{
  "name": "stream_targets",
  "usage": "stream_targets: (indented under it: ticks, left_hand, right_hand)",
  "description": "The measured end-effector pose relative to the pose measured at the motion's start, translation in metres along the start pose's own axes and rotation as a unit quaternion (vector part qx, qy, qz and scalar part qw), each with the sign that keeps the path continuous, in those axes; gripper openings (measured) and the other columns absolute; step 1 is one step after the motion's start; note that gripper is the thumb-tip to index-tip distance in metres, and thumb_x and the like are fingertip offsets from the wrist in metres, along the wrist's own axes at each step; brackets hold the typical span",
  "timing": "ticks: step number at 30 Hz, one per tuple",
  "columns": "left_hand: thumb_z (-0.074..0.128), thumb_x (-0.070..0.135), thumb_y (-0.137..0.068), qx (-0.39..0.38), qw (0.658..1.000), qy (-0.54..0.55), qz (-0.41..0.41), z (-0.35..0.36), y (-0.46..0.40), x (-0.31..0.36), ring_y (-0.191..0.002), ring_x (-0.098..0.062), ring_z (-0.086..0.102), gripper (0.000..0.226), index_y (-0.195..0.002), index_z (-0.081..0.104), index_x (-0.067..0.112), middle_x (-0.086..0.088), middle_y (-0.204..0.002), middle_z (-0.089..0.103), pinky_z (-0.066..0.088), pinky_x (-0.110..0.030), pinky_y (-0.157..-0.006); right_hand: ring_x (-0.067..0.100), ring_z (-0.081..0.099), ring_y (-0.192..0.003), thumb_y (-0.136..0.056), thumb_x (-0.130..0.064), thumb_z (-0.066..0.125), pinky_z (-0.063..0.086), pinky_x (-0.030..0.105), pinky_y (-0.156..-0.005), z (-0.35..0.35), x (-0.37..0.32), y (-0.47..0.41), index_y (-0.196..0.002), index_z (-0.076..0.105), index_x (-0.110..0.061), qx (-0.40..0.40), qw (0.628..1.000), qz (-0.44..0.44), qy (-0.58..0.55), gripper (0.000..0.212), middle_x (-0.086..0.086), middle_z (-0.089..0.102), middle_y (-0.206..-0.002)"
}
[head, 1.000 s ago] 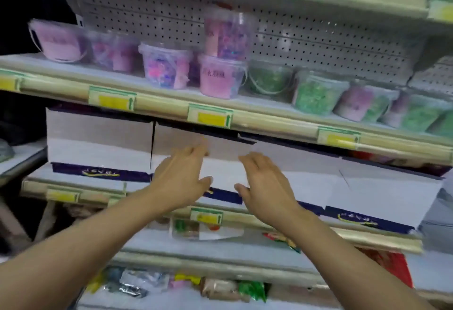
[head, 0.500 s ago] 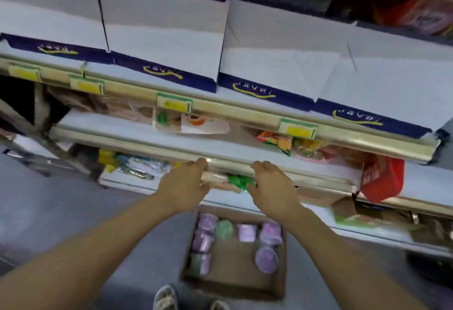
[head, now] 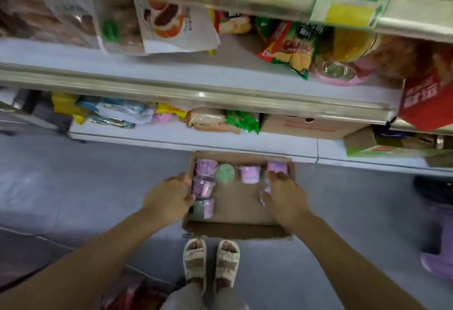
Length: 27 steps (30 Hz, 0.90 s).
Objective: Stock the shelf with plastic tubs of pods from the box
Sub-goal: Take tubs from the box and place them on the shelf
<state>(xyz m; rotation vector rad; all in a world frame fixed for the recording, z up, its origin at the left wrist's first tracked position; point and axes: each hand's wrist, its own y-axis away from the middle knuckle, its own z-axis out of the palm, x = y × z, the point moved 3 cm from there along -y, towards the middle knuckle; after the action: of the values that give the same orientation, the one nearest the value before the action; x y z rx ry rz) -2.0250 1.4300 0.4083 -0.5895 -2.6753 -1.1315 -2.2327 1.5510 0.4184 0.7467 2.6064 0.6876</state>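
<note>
A brown cardboard box lies open on the floor in front of my feet. Inside it are several small plastic tubs of pods: a purple one at the far left, a green one, a pink one and another purple one at the far right. My left hand reaches in at the box's left wall, fingers and thumb spread beside a purple tub; a green-and-pink tub lies below it. My right hand hovers spread over a mostly hidden tub at the right side.
Shelves of snack bags and packets stand just behind the box, the lowest ledge close to its far edge. Cardboard cartons sit on the bottom shelf to the right. Grey floor surrounds the box. A purple shoe is at right.
My view has swung down from the upper shelf of tubs to the floor. Both hands have dropped from shelf height into the box.
</note>
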Motion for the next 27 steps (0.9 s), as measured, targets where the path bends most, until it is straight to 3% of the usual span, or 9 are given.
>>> stream_targets:
  ticks: [6,10,14,18,24,27]
  left_hand:
    - [0.055,0.029,-0.090,-0.027,0.999,0.015,-0.022,0.056,-0.045,-0.029,-0.086,-0.025,0.063,0.027,-0.114,0.048,0.016,-0.005,-0.117,0.061,0.055,-0.037,-0.076]
    - [0.054,0.027,-0.090,-0.033,0.997,0.050,-0.048,0.107,-0.089,-0.050,-0.093,-0.025,0.062,0.028,-0.115,0.047,0.016,-0.008,-0.116,0.061,0.056,-0.039,-0.078]
    - [0.052,0.026,-0.090,-0.039,0.994,0.069,-0.074,0.165,-0.136,-0.071,-0.098,-0.023,0.059,0.031,-0.120,0.045,0.017,-0.006,-0.115,0.060,0.049,-0.031,-0.076]
    - [0.050,0.024,-0.089,-0.038,0.993,0.078,-0.078,0.223,-0.183,-0.099,-0.087,-0.019,0.055,0.024,-0.111,0.043,0.021,-0.005,-0.112,0.059,0.045,-0.027,-0.072]
    - [0.054,0.028,-0.088,-0.036,0.991,0.096,-0.087,0.292,-0.229,-0.133,-0.088,-0.020,0.057,0.025,-0.110,0.045,0.020,-0.004,-0.109,0.061,0.052,-0.032,-0.077]
    - [0.057,0.022,-0.086,-0.045,0.989,0.105,-0.091,0.316,-0.240,-0.143,-0.099,-0.027,0.058,0.032,-0.115,0.043,0.017,-0.007,-0.113,0.058,0.051,-0.036,-0.083]
  right_hand:
    - [0.030,0.052,-0.115,-0.091,-0.027,0.048,0.045,0.034,-0.085,0.082,0.007,-0.037,-0.124,0.045,-0.010,-0.034,0.999,0.011,-0.021,0.038,0.012,0.053,-0.123]
    - [0.028,0.052,-0.116,-0.092,-0.032,0.047,0.045,0.036,-0.090,0.145,0.015,-0.073,-0.131,0.040,-0.011,-0.056,0.998,0.005,-0.043,0.044,0.011,0.052,-0.128]
    - [0.028,0.046,-0.123,-0.095,-0.036,0.045,0.039,0.036,-0.098,0.209,0.024,-0.114,-0.142,0.029,-0.010,-0.083,0.996,0.003,-0.038,0.055,0.011,0.044,-0.138]
    - [0.027,0.041,-0.127,-0.095,-0.034,0.048,0.033,0.033,-0.101,0.280,0.026,-0.157,-0.144,0.025,-0.008,-0.115,0.992,-0.001,-0.059,0.060,0.013,0.040,-0.141]
    - [0.029,0.054,-0.107,-0.092,-0.028,0.054,0.039,0.029,-0.075,0.382,0.008,-0.220,-0.123,0.048,-0.005,-0.136,0.968,0.030,-0.210,0.039,0.014,0.058,-0.118]
    - [0.028,0.057,-0.096,-0.094,-0.035,0.049,0.039,0.029,-0.074,0.423,0.001,-0.244,-0.103,0.059,-0.008,-0.163,0.934,0.098,-0.303,0.030,0.010,0.061,-0.102]
